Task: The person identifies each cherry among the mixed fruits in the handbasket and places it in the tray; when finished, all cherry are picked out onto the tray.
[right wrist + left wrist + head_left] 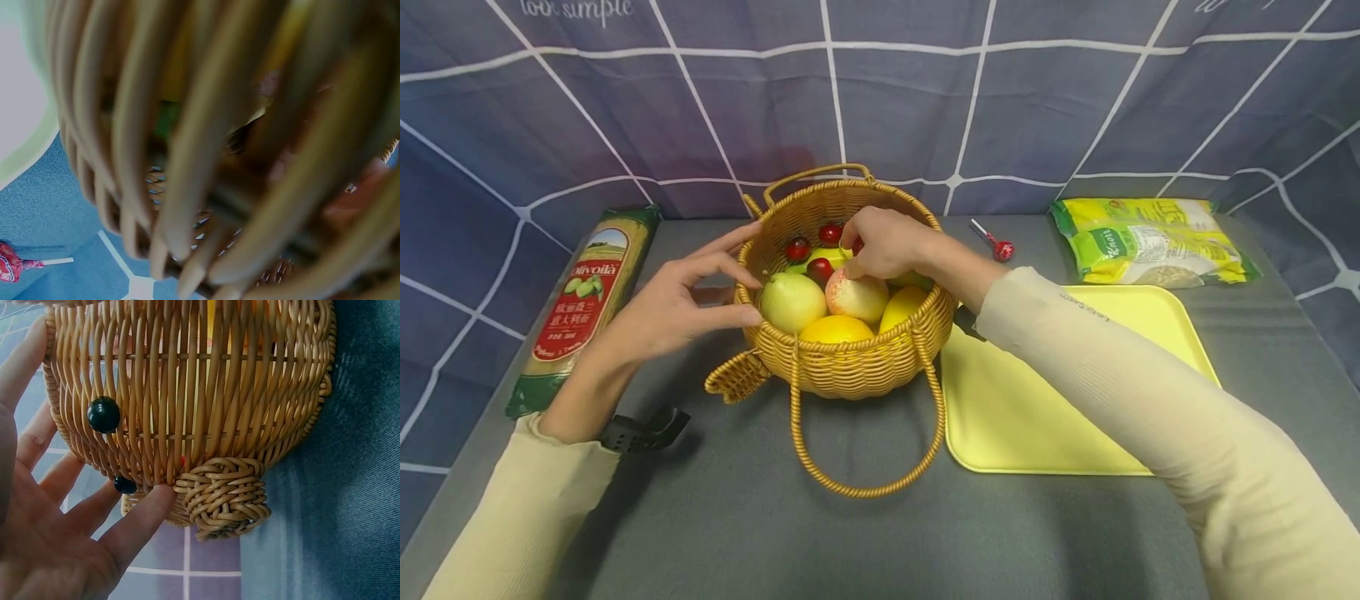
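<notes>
A round wicker basket [850,375] holds a green pear [792,302], a peach [859,298], yellow lemon-like fruits [837,329] and several red cherries [820,270]. My right hand [887,242] reaches in over the far side of the peach, its thumb and index finger pinching a cherry [857,245] with a thin stem. At the basket's left side, my left hand [688,292] has its fingers spread against the wicker, thumb by the rim. The left wrist view shows those fingers beside the dark bead eyes [104,414] and woven knob [226,494]. Wicker hides my right hand from its wrist camera.
A yellow tray [1015,408] lies to the right, under my right sleeve. Behind it are a red-wrapped lollipop [1002,250] and yellow-green food packets [1150,242]. A pasta pack [583,292] lies left. One basket handle [868,492] hangs toward the front.
</notes>
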`<action>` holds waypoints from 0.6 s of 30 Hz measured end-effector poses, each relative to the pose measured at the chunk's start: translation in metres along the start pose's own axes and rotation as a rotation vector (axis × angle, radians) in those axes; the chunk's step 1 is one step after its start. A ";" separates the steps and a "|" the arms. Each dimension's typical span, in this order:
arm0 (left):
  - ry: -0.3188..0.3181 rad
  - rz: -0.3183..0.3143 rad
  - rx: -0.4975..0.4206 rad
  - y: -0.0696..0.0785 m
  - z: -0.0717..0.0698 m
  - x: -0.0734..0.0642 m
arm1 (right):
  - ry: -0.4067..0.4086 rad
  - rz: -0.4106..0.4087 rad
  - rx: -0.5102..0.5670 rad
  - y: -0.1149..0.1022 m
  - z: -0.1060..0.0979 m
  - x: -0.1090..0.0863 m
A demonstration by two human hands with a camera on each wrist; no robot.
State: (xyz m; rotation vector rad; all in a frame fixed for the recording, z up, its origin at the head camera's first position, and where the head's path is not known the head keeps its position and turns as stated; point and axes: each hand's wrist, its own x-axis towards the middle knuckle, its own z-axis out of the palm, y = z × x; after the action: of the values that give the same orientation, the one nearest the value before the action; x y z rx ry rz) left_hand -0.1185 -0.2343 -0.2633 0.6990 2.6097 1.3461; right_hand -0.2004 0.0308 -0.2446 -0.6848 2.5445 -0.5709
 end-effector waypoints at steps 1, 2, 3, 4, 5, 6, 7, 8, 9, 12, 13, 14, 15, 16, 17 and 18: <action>0.000 -0.002 0.001 0.000 0.000 0.000 | 0.015 -0.014 0.005 0.000 0.000 0.000; 0.000 -0.003 0.002 0.000 0.000 0.000 | 0.026 -0.029 0.011 0.000 0.000 0.000; -0.001 -0.003 0.002 0.000 0.000 0.000 | 0.034 -0.043 0.018 0.000 0.001 0.000; -0.001 -0.004 0.002 -0.001 0.000 -0.001 | 0.040 -0.057 0.025 0.000 0.001 0.000; -0.002 -0.005 0.003 -0.001 0.000 -0.001 | 0.044 -0.072 0.031 0.000 0.001 0.000; -0.002 -0.005 0.002 -0.001 -0.001 -0.001 | 0.046 -0.086 0.035 0.000 0.001 0.001; -0.003 -0.004 0.002 -0.001 -0.001 -0.001 | 0.049 -0.101 0.038 0.000 0.002 0.001; -0.003 -0.003 0.002 -0.002 -0.001 -0.001 | 0.053 -0.118 0.040 0.000 0.002 0.001; -0.003 -0.003 0.002 -0.002 -0.001 -0.001 | 0.056 -0.134 0.043 0.000 0.003 0.002; 0.000 -0.002 0.001 -0.002 -0.001 -0.001 | 0.070 -0.179 0.064 0.000 0.003 0.001; -0.001 -0.004 -0.001 -0.002 -0.001 -0.001 | 0.075 -0.191 0.077 0.000 0.003 0.000; -0.001 -0.004 -0.001 -0.002 -0.001 0.000 | 0.082 -0.201 0.087 0.000 0.003 -0.001; 0.000 -0.004 -0.001 -0.002 -0.001 0.000 | 0.089 -0.210 0.095 0.000 0.002 -0.003; 0.000 -0.003 -0.001 -0.002 0.000 0.000 | 0.097 -0.218 0.102 0.000 0.001 -0.005; 0.001 -0.003 -0.001 -0.001 0.000 0.000 | 0.107 -0.226 0.104 -0.001 0.001 -0.007; 0.004 -0.001 0.000 -0.001 -0.001 -0.001 | 0.115 -0.234 0.109 -0.001 0.000 -0.010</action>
State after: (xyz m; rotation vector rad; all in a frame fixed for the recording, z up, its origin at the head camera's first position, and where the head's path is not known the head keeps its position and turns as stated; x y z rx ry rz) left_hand -0.1183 -0.2356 -0.2640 0.6956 2.6121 1.3486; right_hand -0.1923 0.0350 -0.2411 -0.9423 2.5316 -0.8437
